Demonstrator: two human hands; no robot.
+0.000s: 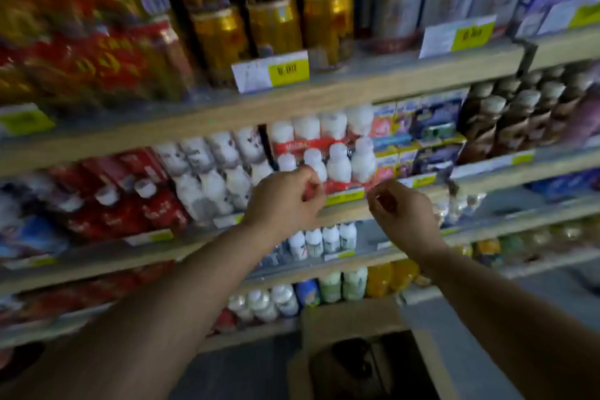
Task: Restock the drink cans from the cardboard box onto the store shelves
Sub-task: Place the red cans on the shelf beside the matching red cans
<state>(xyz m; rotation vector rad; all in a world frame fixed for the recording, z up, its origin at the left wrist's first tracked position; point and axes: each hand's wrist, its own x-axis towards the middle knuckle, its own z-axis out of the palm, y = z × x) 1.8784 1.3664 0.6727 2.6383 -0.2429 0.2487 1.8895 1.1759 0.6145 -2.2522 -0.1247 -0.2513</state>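
Observation:
A shrink-wrapped pack of white bottles with red wrap (337, 169) stands on the middle shelf (350, 209), at its front edge. My left hand (285, 198) pinches the pack's lower left corner, with red wrap between its fingers. At the lower right corner my right hand (399, 208) is curled on the wrap. The open cardboard box (350, 321) sits on the floor below my arms; its inside is dark and I cannot make out its contents. Tall gold cans (276, 23) stand on the top shelf.
More white bottles (207, 172) and red packs (130, 191) fill the shelf to the left, small cartons (422, 136) and brown bottles (513, 117) the right. Price tags (272, 70) hang on shelf edges. Lower shelves hold small bottles (324, 240). The view is motion-blurred.

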